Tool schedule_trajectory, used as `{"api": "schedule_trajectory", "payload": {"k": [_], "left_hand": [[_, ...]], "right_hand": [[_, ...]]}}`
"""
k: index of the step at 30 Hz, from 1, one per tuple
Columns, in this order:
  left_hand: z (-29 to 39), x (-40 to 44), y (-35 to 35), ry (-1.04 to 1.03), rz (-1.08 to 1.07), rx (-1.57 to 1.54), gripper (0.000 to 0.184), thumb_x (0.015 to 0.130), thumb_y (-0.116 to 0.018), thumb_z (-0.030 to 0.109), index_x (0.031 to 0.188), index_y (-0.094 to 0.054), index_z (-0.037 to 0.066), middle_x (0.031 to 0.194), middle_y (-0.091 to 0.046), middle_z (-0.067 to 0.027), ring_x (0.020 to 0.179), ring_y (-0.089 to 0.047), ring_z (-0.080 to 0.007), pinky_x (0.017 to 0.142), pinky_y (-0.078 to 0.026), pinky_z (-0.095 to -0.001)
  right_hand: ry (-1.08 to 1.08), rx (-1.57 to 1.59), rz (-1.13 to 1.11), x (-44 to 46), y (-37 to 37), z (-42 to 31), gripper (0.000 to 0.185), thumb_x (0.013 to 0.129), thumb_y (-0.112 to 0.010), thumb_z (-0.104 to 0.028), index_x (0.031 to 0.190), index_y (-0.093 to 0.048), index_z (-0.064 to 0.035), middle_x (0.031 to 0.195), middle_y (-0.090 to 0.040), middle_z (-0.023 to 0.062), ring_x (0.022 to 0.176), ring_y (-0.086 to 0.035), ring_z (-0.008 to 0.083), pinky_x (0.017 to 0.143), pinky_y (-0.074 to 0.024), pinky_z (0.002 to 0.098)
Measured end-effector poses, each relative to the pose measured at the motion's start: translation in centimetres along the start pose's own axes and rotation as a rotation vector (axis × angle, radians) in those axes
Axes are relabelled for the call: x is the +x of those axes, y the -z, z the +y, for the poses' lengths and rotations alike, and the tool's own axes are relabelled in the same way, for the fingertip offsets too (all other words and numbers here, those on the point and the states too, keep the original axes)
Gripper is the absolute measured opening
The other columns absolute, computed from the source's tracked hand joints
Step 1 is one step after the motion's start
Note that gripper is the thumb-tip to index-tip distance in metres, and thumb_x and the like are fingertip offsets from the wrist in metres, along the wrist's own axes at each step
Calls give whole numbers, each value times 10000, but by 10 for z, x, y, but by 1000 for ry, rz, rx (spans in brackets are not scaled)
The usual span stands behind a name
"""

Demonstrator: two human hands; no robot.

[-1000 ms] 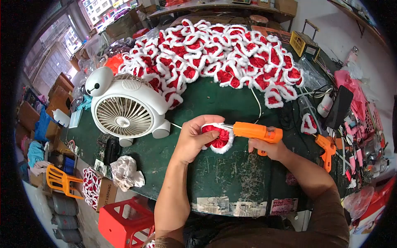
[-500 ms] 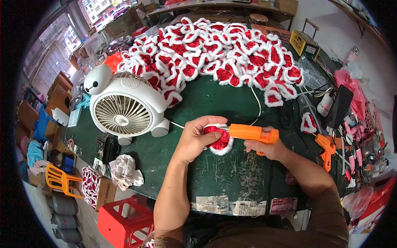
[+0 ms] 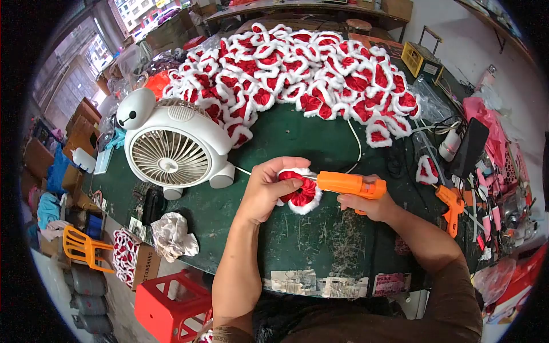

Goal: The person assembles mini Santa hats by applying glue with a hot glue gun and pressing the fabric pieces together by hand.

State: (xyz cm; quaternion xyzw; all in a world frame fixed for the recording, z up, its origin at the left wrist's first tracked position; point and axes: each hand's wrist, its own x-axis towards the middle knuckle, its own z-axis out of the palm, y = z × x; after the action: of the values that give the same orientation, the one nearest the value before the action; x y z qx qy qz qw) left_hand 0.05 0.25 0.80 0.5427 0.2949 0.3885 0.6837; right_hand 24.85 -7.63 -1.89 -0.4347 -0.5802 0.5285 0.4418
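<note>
My left hand [image 3: 267, 191] is closed on a small red fabric piece with white fluffy trim [image 3: 306, 200], pinching its left side between thumb and fingers. An orange hot glue gun [image 3: 351, 184] is gripped in my right hand [image 3: 374, 206]. Its nozzle points left and meets the upper edge of the red piece; whether glue is coming out cannot be seen. A large heap of similar red pieces with white trim [image 3: 303, 68] covers the far part of the green table [image 3: 286, 246].
A white fan [image 3: 171, 154] stands left of my hands, with crumpled white paper [image 3: 173, 237] in front of it. On the right lie a second orange glue gun [image 3: 450, 208], cables and a black upright object [image 3: 470, 148]. A red stool [image 3: 171, 306] is at lower left.
My left hand has turned the red piece slightly, so more of its gathered centre shows. The glue gun has stayed almost in place at its upper edge.
</note>
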Motion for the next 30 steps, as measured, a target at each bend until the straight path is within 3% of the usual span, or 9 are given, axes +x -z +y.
{"api": "schedule_trajectory", "payload": {"k": [10, 13, 15, 30], "left_hand": [[1, 0, 0, 33, -9, 7, 381, 804, -619, -123, 1172, -639, -26, 1030, -702, -87, 887, -678, -134, 818, -549, -263], [2, -1, -4, 43, -35, 31, 378, 807, -619, -118, 1174, -639, -24, 1039, -699, -84, 893, -676, -132, 825, -541, -257], [2, -1, -4, 59, -68, 69, 384, 809, -618, -118, 1180, -637, -21, 1058, -695, -78, 913, -670, -129, 836, -532, -251], [3, -1, 0, 66, -65, 73, 388, 790, -614, -131, 1161, -649, -20, 1048, -699, -78, 904, -667, -125, 833, -530, -247]], "right_hand": [[35, 37, -21, 0, 4, 6, 267, 866, -746, -175, 1076, -666, -30, 807, -686, 17, 712, -635, 73, 640, -500, 240], [21, -18, -40, -1, 3, 3, 264, 876, -694, -91, 1112, -646, 16, 863, -692, 73, 773, -679, 148, 700, -526, 279], [21, 20, -2, -1, 1, 2, 269, 862, -749, -170, 1076, -665, -31, 806, -685, 15, 716, -633, 70, 643, -497, 240], [-14, 35, -11, 0, -1, 3, 258, 861, -745, -141, 1081, -673, -27, 807, -683, 11, 708, -621, 64, 633, -490, 232]]}}
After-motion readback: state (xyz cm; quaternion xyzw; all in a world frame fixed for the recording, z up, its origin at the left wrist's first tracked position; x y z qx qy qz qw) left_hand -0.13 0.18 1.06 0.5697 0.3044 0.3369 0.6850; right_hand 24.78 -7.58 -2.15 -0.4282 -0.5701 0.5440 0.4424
